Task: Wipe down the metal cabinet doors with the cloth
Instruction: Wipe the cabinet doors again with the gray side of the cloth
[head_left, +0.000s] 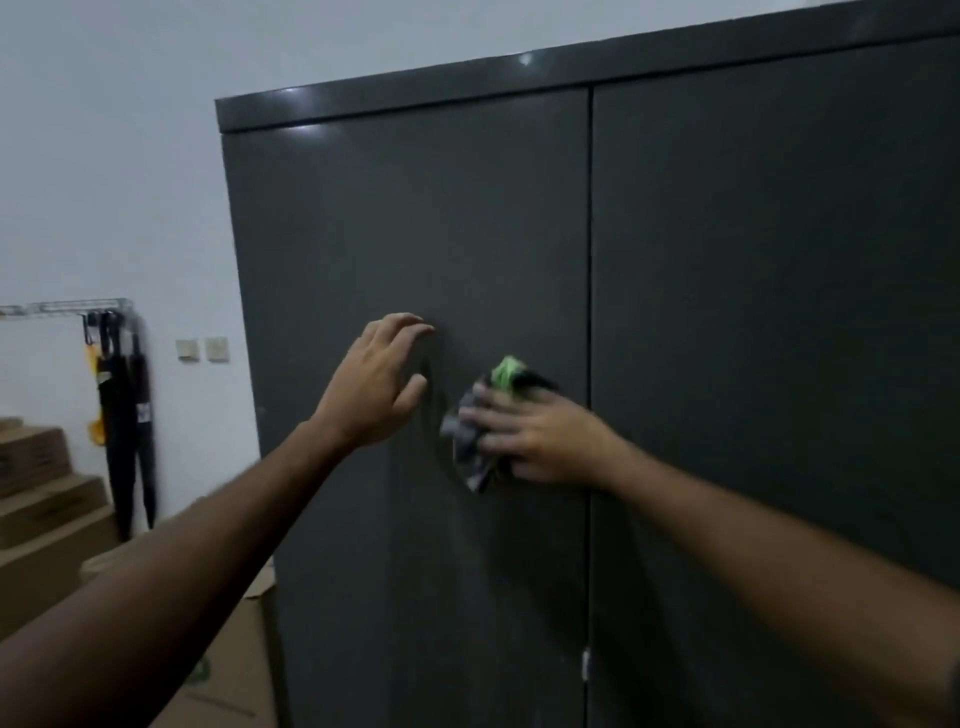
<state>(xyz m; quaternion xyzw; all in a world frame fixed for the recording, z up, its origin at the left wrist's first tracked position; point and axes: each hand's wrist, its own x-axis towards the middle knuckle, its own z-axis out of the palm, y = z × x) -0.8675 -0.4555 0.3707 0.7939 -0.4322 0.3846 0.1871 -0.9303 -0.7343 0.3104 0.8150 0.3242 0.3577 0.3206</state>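
A tall dark grey metal cabinet fills the view, with a left door (415, 234) and a right door (769, 260) meeting at a vertical seam. My right hand (540, 441) presses a crumpled cloth (470, 441), grey and dark with a green patch, flat against the left door close to the seam. My left hand (376, 384) is raised to the left of the cloth, fingers spread, fingertips at or near the door surface, holding nothing. Part of the cloth is hidden under my right palm.
Stacked cardboard boxes (47, 499) stand at the lower left beside the cabinet. Dark folded umbrellas (127, 415) hang from a wall rail (62, 307). Two wall switches (202, 349) sit left of the cabinet. A small latch (586, 662) shows low on the seam.
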